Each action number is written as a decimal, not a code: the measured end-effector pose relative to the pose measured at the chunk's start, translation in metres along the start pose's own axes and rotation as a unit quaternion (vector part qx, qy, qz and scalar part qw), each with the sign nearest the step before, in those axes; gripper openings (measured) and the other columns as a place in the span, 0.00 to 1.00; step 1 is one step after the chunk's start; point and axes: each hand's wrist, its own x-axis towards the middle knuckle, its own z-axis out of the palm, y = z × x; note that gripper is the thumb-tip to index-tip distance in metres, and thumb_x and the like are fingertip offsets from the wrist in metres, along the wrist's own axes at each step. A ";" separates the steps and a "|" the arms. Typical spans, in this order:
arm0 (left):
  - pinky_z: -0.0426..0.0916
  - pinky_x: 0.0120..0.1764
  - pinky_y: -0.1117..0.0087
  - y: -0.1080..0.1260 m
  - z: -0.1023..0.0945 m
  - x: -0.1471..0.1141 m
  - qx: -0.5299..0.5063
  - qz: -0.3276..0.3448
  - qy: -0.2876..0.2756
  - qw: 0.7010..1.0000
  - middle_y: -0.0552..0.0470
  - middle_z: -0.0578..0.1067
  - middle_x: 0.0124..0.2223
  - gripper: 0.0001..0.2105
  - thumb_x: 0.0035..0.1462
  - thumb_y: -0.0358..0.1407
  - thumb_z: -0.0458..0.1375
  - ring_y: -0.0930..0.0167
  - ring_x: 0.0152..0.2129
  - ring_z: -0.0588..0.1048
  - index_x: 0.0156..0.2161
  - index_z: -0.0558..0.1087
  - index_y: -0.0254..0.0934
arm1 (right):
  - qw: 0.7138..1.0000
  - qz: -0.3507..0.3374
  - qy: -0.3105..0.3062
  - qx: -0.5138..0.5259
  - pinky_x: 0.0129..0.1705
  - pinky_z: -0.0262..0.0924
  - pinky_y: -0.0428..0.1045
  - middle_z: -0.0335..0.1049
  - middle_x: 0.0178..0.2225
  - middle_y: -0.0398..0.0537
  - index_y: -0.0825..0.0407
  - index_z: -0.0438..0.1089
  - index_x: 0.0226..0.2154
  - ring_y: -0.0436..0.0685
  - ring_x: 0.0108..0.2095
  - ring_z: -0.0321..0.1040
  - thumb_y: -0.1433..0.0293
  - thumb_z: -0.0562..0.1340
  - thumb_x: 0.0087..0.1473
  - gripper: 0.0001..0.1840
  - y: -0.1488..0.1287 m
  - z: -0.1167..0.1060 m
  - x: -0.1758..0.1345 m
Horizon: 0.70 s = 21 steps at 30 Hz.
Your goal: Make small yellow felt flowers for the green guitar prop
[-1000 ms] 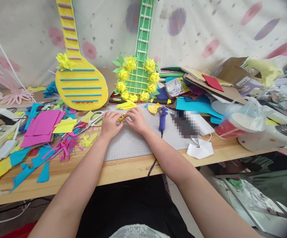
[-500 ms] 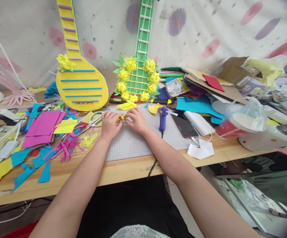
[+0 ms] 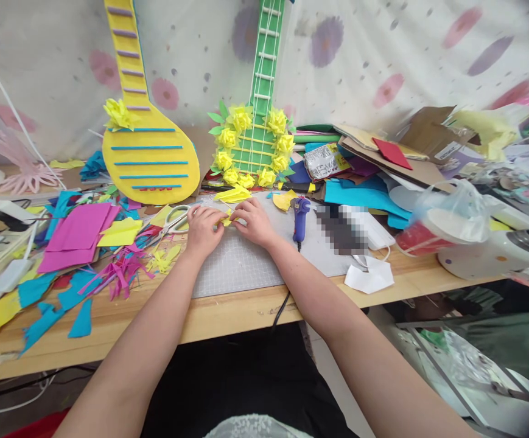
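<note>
Between my fingertips is a small yellow piece of crepe paper (image 3: 227, 217), partly hidden by the fingers. My left hand (image 3: 206, 229) pinches it from the left, and my right hand (image 3: 252, 221) from the right. Both hands are over the grey cutting mat (image 3: 237, 267). Just beyond them lies a stack of yellow paper strips (image 3: 233, 194). Scissors (image 3: 176, 219) with pale handles lie left of my left hand. A blue glue gun (image 3: 300, 218) stands to the right of my right hand, its cord running toward the table's front edge.
A yellow paper instrument (image 3: 151, 159) and a green one with yellow flowers (image 3: 259, 145) lean at the back. Magenta paper sheets (image 3: 78, 234) and scraps cover the left. Rightward are a white power bank (image 3: 370, 226), a bagged cup (image 3: 442, 228) and a white kettle-like vessel (image 3: 487, 252).
The yellow piece between my fingers has turned and now shows more upright. My fingers have shifted slightly around it; the other things lie where they were.
</note>
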 end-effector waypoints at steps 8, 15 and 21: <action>0.50 0.56 0.57 0.002 0.000 0.000 0.001 -0.019 -0.033 0.999 0.56 0.77 0.33 0.15 0.48 0.28 0.53 0.66 0.38 0.71 0.41 0.70 0.43 | 0.999 0.001 -0.023 0.025 0.48 0.53 0.53 0.67 0.35 0.50 0.51 0.74 0.33 0.57 0.42 0.56 0.71 0.58 0.54 0.08 0.003 -0.001 -0.001; 0.51 0.54 0.56 0.002 0.002 -0.001 -0.011 -0.038 -0.064 0.997 0.54 0.77 0.33 0.19 0.46 0.25 0.51 0.64 0.39 0.70 0.46 0.66 0.40 | 0.998 0.003 -0.059 0.034 0.50 0.53 0.53 0.66 0.37 0.50 0.52 0.73 0.34 0.57 0.43 0.55 0.71 0.58 0.55 0.08 0.003 -0.002 -0.001; 0.49 0.55 0.56 0.001 0.001 -0.002 -0.028 -0.035 -0.068 0.997 0.54 0.77 0.35 0.18 0.48 0.29 0.53 0.63 0.40 0.70 0.46 0.64 0.40 | 0.997 0.018 -0.075 0.027 0.51 0.52 0.53 0.65 0.38 0.51 0.54 0.71 0.34 0.57 0.43 0.54 0.68 0.56 0.57 0.10 -0.001 -0.002 0.000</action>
